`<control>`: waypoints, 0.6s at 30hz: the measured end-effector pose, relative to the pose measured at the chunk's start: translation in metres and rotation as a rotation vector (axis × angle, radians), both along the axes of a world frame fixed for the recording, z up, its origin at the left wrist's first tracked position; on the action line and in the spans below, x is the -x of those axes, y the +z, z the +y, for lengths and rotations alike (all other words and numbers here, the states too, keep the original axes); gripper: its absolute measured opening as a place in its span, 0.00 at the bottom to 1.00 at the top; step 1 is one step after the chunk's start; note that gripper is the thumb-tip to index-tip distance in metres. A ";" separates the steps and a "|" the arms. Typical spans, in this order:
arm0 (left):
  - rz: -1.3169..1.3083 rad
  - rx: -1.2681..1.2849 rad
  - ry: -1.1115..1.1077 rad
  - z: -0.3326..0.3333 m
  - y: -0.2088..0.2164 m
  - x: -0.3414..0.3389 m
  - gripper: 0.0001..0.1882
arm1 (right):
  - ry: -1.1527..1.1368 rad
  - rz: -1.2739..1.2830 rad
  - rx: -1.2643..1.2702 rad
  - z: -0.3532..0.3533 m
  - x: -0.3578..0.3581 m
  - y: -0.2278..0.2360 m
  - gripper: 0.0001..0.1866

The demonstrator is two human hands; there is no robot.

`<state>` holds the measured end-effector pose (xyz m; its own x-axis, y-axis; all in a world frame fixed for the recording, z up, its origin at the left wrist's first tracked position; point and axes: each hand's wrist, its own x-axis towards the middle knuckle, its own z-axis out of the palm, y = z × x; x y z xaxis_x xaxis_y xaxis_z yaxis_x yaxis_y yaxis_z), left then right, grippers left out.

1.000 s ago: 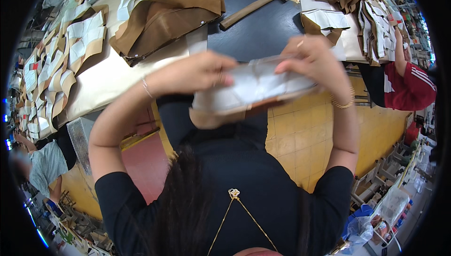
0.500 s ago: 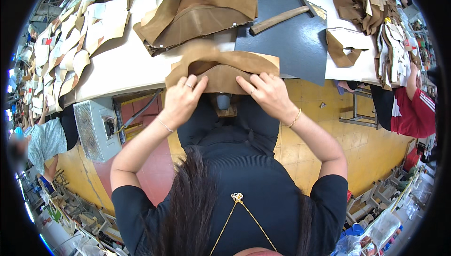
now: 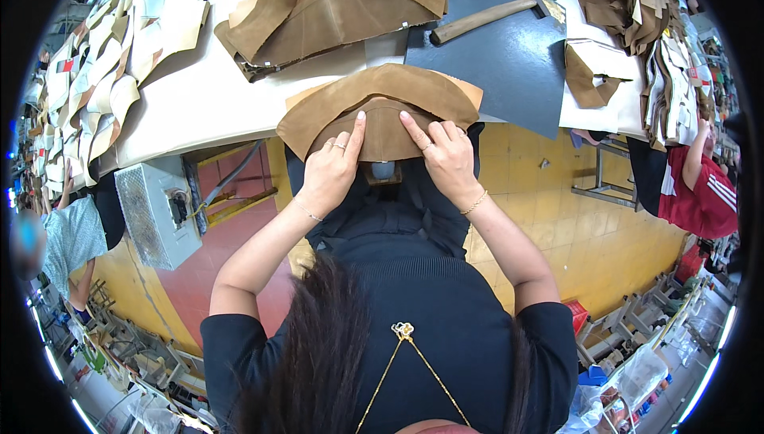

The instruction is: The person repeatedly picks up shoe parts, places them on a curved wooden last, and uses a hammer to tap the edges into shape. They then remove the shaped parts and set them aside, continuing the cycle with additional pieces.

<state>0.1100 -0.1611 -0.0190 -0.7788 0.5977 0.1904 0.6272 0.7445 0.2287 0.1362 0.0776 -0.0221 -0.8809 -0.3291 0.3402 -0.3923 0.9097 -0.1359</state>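
Note:
A curved brown leather piece [image 3: 382, 128], made of layered panels, lies in front of me across the table's near edge. My left hand [image 3: 333, 165] is on its front part, index finger stretched onto the panel below the arched seam and the other fingers curled at the lower edge. My right hand [image 3: 450, 159] mirrors it on the other side, index finger pressed down on the same panel. Both thumbs are mostly hidden. Just beyond lies a stack of similar brown leather pieces [image 3: 334, 24], with small white marks along its edge.
A hammer [image 3: 485, 20] lies on a dark board [image 3: 509, 76] at the back right. Cut pieces [image 3: 163, 32] spread over the table's left; brown bundles [image 3: 629, 4] sit far right. A grey metal box [image 3: 159, 215] stands below left. People [image 3: 704, 187] sit at both sides.
The blurred upper flap has settled into a smooth arch. Both hands have shifted inward, their index fingers now stretched onto the front panel.

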 end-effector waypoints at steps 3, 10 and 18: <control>-0.024 -0.020 0.014 0.001 -0.004 -0.003 0.43 | -0.004 -0.009 0.087 -0.010 -0.003 -0.011 0.39; -0.681 -0.240 0.084 0.007 0.035 -0.002 0.51 | -0.103 -0.047 0.220 -0.032 -0.009 -0.047 0.40; -0.604 -0.448 0.331 0.037 0.030 -0.005 0.36 | -0.064 -0.291 0.239 -0.031 -0.012 -0.032 0.43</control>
